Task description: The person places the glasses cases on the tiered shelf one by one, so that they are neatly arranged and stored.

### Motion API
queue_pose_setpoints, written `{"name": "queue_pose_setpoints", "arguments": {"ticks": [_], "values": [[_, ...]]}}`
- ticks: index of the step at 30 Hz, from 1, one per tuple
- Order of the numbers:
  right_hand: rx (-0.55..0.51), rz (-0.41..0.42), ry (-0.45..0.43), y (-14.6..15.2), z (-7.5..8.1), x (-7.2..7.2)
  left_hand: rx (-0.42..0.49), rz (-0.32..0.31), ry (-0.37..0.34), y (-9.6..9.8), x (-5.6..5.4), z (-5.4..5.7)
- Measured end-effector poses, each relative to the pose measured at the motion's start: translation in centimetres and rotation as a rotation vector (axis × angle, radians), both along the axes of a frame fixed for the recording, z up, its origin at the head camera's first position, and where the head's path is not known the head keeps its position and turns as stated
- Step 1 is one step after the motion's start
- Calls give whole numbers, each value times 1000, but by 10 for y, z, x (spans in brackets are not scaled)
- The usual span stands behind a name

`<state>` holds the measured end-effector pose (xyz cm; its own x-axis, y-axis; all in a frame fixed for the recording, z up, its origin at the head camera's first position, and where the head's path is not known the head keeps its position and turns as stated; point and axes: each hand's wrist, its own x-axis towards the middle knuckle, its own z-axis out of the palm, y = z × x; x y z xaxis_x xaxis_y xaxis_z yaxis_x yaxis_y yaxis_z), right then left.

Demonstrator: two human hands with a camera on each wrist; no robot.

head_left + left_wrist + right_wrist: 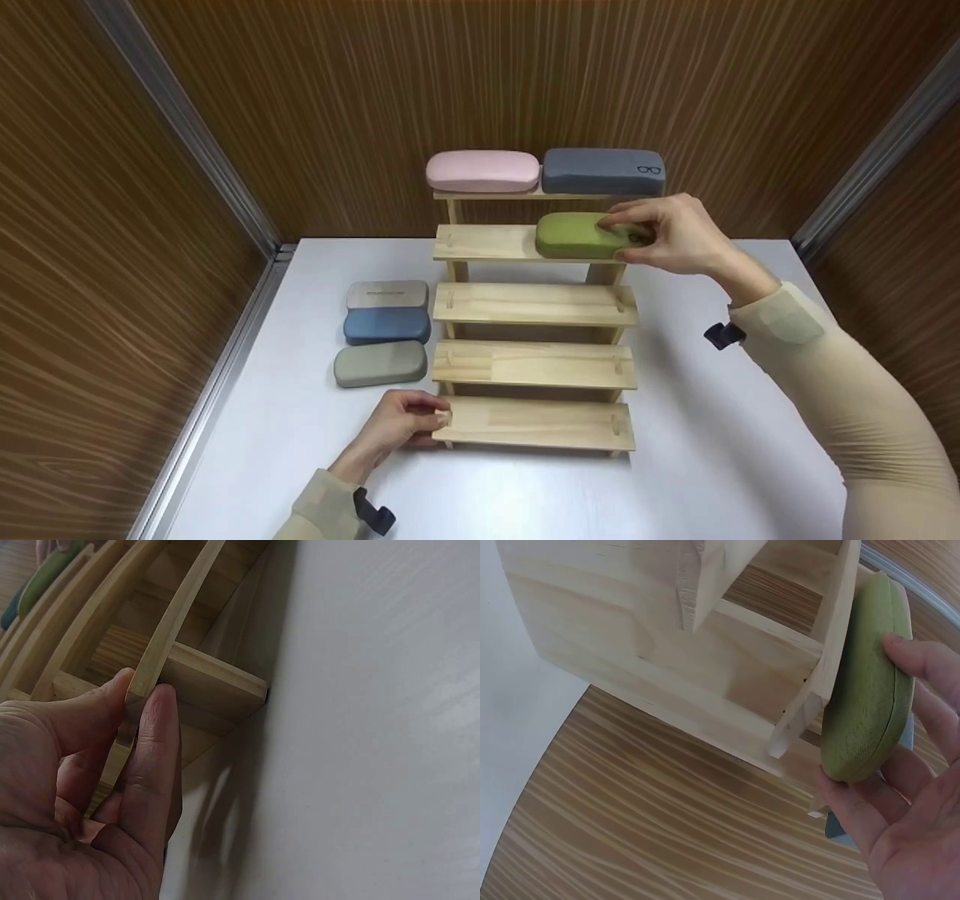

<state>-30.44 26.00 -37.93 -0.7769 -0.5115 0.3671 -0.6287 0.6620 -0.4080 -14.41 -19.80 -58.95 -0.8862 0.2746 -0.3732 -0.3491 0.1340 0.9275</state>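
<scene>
My right hand (671,232) grips the right end of a green glasses case (574,235), which lies on the right half of the second shelf from the top of a wooden tiered rack (532,304). In the right wrist view, thumb and fingers curl around the green case (866,682). With my left hand (405,420) I pinch the left end of the lowest shelf; the left wrist view shows thumb and fingers on both faces of the board (154,652). On the top shelf sit a pink glasses case (482,171) and, to its right, a dark blue-grey one (604,171) with a glasses print.
Left of the rack, on the white table (300,420), lie a beige-grey case (386,294), a blue case (386,325) and a grey-green case (380,364). Wood-grain panels (450,75) stand behind and at both sides, with metal rails (202,127) at the corners.
</scene>
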Motion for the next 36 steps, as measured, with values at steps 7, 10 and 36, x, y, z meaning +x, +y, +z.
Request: {"name": "queue_pose_setpoints", "arguments": {"ticks": [7,10,36], "values": [[-13,3,-2,-2,-4,-1,8,4,8,0,0,0],[-23,6,-2,-2,-6,-1,5,7,9,0,0,0],[-280,-6,114,23,-12,26,-29,2,22,1,1,3]]}}
